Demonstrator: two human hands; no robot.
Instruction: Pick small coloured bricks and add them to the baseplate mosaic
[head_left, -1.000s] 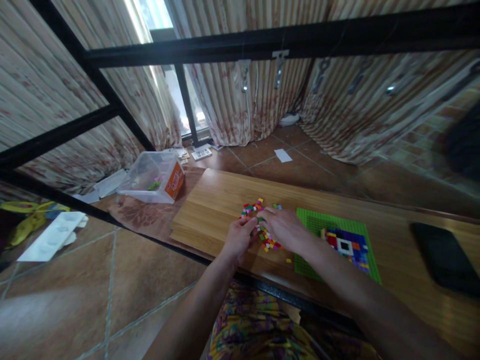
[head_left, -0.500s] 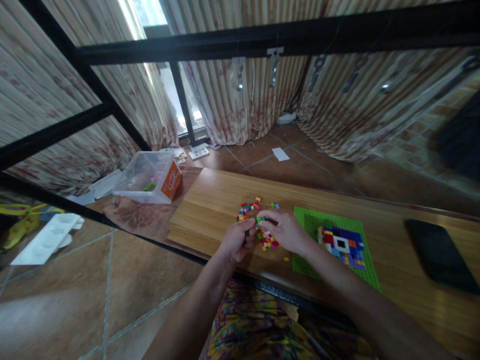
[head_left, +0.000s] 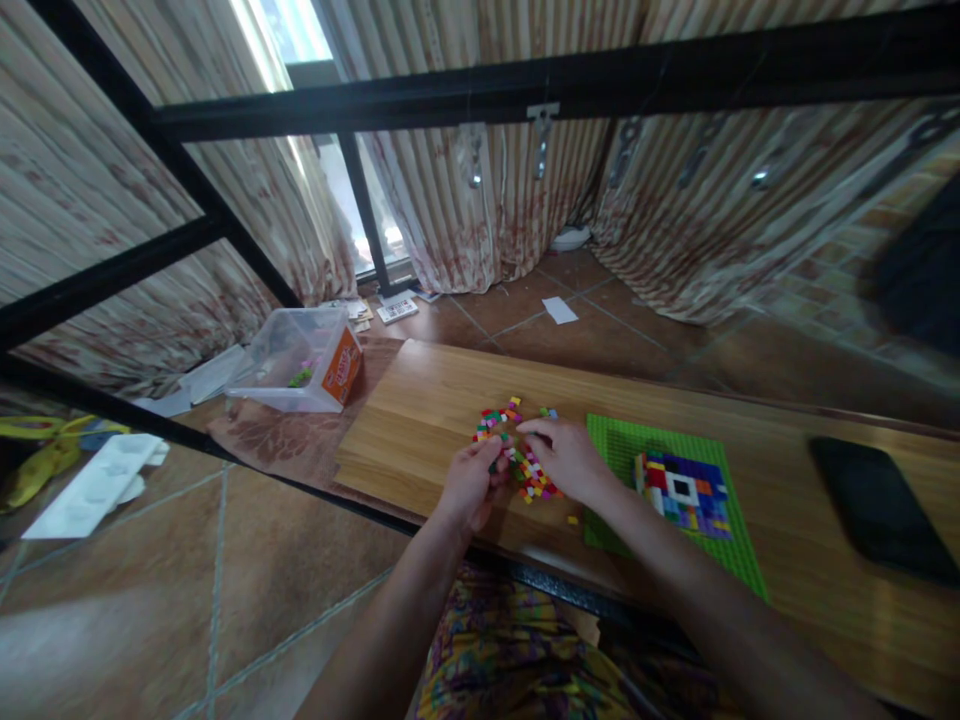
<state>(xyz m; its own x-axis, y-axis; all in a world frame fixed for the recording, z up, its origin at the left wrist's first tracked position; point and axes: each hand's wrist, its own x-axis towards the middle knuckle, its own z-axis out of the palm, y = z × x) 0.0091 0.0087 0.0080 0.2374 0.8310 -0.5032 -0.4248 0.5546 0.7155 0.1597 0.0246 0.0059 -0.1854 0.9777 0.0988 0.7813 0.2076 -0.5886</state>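
From the head camera I count one loose pile of small bricks [head_left: 517, 450], one green baseplate [head_left: 637, 450] carrying a part-built mosaic [head_left: 686, 492], one dark phone [head_left: 874, 510] and one clear tub [head_left: 296, 360] with a few bits inside. My left hand [head_left: 469, 485] and right hand [head_left: 562, 460] meet over the pile on the bench [head_left: 420, 410], fingers curled together. I cannot tell what they pinch.

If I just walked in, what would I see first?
Probably the pile of tiny colourful bricks in the middle of the wooden table, with the left hand and right hand both picking at it. Just right of it lies a green baseplate with a part-built blue, red and white mosaic.
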